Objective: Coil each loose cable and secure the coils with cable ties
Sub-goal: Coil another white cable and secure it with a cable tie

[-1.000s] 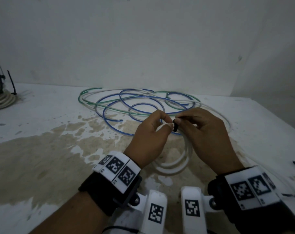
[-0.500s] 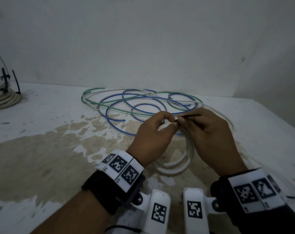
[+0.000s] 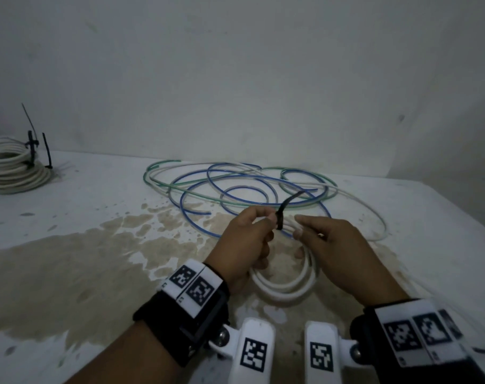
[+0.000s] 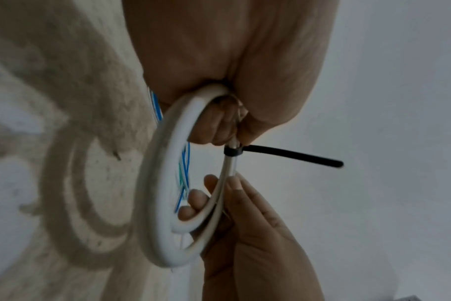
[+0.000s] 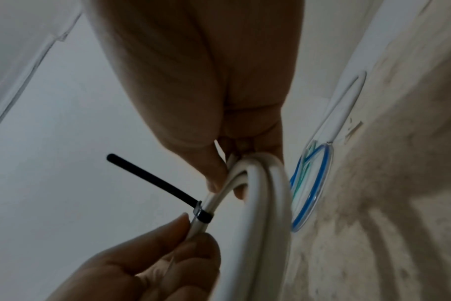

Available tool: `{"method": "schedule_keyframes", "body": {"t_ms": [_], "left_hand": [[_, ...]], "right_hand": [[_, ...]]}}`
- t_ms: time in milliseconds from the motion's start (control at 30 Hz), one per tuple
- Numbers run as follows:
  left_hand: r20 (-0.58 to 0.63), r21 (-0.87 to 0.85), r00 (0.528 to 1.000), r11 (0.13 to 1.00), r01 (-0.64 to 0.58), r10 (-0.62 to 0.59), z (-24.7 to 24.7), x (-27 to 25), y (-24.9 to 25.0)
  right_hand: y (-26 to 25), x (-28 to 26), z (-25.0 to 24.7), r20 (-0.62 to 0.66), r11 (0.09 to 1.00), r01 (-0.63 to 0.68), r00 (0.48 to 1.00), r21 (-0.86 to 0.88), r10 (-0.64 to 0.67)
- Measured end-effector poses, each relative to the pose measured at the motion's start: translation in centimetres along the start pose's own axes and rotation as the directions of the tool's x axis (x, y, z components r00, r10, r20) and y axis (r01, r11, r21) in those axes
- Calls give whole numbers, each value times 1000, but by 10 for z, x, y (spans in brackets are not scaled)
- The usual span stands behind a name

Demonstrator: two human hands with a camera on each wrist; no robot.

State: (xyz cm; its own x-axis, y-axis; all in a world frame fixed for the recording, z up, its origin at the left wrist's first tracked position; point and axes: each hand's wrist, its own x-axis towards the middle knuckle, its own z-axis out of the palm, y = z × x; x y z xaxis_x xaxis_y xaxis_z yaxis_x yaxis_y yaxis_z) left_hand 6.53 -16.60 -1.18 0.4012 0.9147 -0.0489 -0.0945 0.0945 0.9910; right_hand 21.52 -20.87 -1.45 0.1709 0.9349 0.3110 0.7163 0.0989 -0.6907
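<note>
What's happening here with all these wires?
A person is bundling cables. Both hands, left hand and right hand, hold a white cable coil that has a black cable tie cinched round it, tail sticking out. A tied white coil sits far left; loose blue, green and white cables lie behind.

tied white coil point(image 3: 12, 167) cut off left
</note>
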Motion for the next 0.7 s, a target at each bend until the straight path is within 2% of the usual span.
{"method": "schedule_keyframes", "body": {"t_ms": [200,267,333,433,600,700], "left_hand": [[13,178,999,984,29,-32,-9,-1,12],[51,132,993,986,102,-109,-16,-5,12],[144,61,977,987,148,-155,-22,-14,9],[172,-48,978,990,131,-121,-29,-25,6],[64,-65,995,995,80,-76,-52,-41,13],[13,-41,992,992,123,-122,-76,-56,18]], "right_hand": [[-2,-1,-2,12,1000,-11,1000,16,11],[-1,0,-2,-48,999,-14,999,36,15],[-1,2,-4,-137,998,-18,990,59,26],[-3,2,-2,-184,991,-24,982,131,48],[-22,-3,9,-8,932,-91,995,351,101],[-43,4,21,104,925,-113,991,363,80]]}}
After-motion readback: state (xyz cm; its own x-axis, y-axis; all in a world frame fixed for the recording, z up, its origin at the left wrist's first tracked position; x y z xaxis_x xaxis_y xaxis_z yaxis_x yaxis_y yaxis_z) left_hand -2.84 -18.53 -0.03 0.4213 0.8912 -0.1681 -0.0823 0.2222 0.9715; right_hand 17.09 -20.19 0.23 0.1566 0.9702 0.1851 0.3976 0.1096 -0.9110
